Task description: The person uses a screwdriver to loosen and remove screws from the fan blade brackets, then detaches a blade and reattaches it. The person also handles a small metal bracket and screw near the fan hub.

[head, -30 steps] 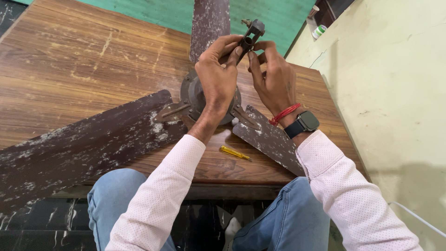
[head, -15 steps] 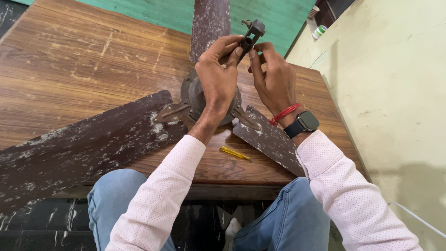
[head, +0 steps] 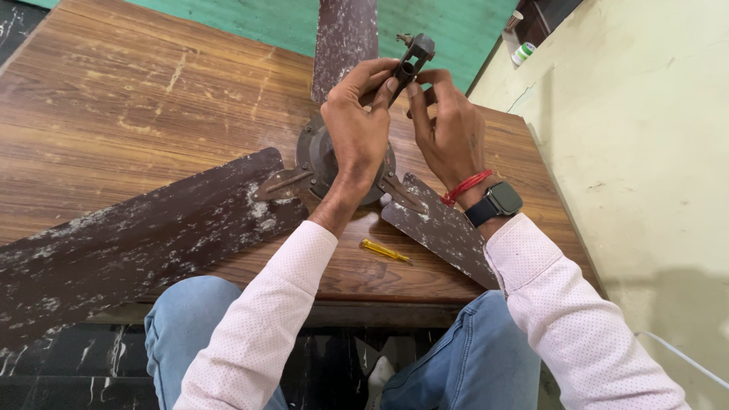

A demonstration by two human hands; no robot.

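Both arms wear long, pale pink sleeves with a fine dotted pattern, cuffs ending at the wrists. The right wrist carries a black smartwatch with a dark rectangular face, and a red thread band just beyond it. Legs: light blue jeans.

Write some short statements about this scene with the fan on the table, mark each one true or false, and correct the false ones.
1. Both hands hold a small dark metal part above the fan motor. True.
2. The left hand wears a watch. False: the watch and a red thread are on the right wrist, near the right hand.
3. A yellow screwdriver lies on the wooden table. True.
4. The screwdriver is in the fingers of the right hand. False: no hand touches it.
5. The fan blades are clean and white. False: the fan blade is dark brown and worn.
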